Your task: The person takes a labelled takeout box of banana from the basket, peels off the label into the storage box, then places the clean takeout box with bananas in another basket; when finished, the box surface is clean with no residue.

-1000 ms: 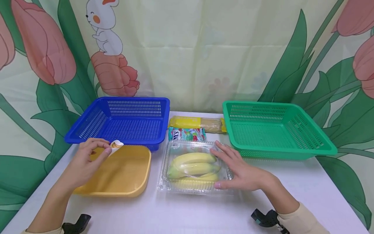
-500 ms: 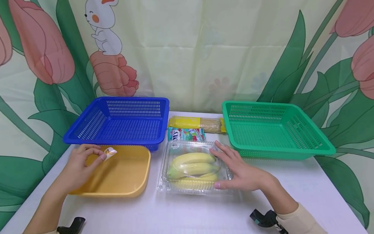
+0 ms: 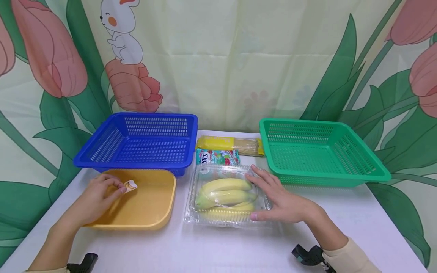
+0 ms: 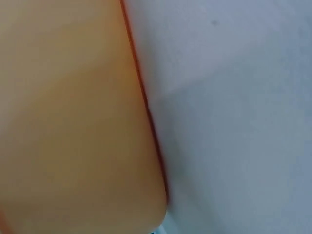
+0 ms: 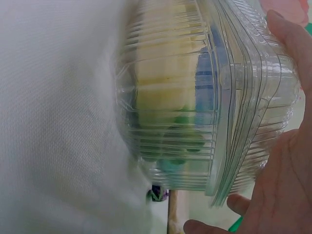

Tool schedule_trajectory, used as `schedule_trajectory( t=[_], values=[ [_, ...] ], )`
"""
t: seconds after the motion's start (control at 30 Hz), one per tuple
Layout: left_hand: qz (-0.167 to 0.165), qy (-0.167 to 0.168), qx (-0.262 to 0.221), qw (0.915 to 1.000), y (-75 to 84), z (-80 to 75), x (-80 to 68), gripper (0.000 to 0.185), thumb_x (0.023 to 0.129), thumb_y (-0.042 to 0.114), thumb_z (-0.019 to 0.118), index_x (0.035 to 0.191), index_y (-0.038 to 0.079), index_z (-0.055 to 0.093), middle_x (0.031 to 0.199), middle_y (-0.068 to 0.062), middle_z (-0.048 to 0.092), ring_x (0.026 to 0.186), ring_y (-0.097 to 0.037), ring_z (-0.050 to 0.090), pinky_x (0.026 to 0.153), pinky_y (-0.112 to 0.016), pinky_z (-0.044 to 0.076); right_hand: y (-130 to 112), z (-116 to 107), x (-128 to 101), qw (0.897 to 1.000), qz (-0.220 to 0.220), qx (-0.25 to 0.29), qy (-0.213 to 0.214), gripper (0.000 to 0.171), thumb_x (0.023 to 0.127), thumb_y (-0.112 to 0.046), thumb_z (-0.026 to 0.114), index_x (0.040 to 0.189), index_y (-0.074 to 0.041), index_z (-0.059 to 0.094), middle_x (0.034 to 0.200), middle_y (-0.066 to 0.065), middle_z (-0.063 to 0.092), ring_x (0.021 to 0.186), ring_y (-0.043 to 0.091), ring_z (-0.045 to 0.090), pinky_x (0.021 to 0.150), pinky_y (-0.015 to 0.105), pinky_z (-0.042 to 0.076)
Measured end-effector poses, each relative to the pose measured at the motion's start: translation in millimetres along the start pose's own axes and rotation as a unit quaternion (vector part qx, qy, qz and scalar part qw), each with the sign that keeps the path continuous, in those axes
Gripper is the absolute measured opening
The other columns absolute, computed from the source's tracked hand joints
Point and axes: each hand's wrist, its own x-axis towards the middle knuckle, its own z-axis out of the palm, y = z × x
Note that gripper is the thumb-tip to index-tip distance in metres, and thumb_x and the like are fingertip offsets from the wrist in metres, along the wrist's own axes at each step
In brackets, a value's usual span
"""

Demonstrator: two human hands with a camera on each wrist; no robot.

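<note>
A clear plastic clamshell box (image 3: pixel 227 223) with yellow bananas (image 3: pixel 225 191) inside lies in the middle of the white table. My right hand (image 3: pixel 278 199) rests flat on the box's right side with fingers spread; the right wrist view shows the box's ribbed wall (image 5: pixel 195 97) against my palm (image 5: pixel 282 185). My left hand (image 3: pixel 97 197) is over the left part of a yellow tray (image 3: pixel 150 212) and pinches a small white and orange sticker (image 3: pixel 130 185). The left wrist view shows only the tray's edge (image 4: pixel 146 112) and the table.
A blue basket (image 3: pixel 140 142) stands behind the tray and a green basket (image 3: pixel 321 151) at the back right; both are empty. Between them lie a yellow-ended packet (image 3: pixel 230 144) and a teal snack wrapper (image 3: pixel 218 156). A floral curtain hangs behind the table.
My left hand has come down and nearer with the sticker, from the tray's far rim to over the tray. The right hand has stayed on the box.
</note>
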Motion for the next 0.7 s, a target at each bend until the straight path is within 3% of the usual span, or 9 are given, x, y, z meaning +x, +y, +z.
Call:
schedule_trajectory(
  t=[0.33, 0.53, 0.7],
  values=[
    [0.016, -0.026, 0.039, 0.9988, -4.4, 5.2, 6.6, 0.005, 0.094, 0.013, 0.073, 0.093, 0.008, 0.072, 0.102, -0.013, 0.064, 0.104, -0.038, 0.055, 0.094, -0.057, 0.042, 1.7, 1.4, 1.1, 1.0, -0.006, 0.003, 0.006, 0.097, 0.088, -0.055, 0.076, 0.164, -0.024, 0.024, 0.173, -0.002, 0.0, 0.155, 0.04, 0.004, 0.108, 0.079, 0.027],
    [0.008, -0.046, 0.055, 0.9974, -7.7, 9.1, 6.2, 0.008, 0.093, 0.017, 0.075, 0.093, 0.009, 0.074, 0.095, -0.005, 0.062, 0.098, -0.03, 0.055, 0.09, -0.051, 0.046, 1.2, 1.9, 0.7, 1.0, 0.001, 0.001, 0.007, 0.096, 0.087, -0.056, 0.076, 0.163, -0.031, 0.023, 0.173, -0.005, -0.001, 0.154, 0.038, 0.007, 0.106, 0.078, 0.03],
    [0.013, -0.062, 0.061, 0.9961, -6.9, 10.4, 3.4, 0.005, 0.094, 0.017, 0.075, 0.096, 0.013, 0.077, 0.091, 0.003, 0.062, 0.096, -0.025, 0.05, 0.084, -0.043, 0.036, 1.7, 2.9, 0.9, 1.0, -0.001, 0.0, 0.009, 0.095, 0.087, -0.056, 0.075, 0.163, -0.036, 0.021, 0.173, -0.004, -0.001, 0.153, 0.037, 0.008, 0.106, 0.077, 0.031]
  ],
)
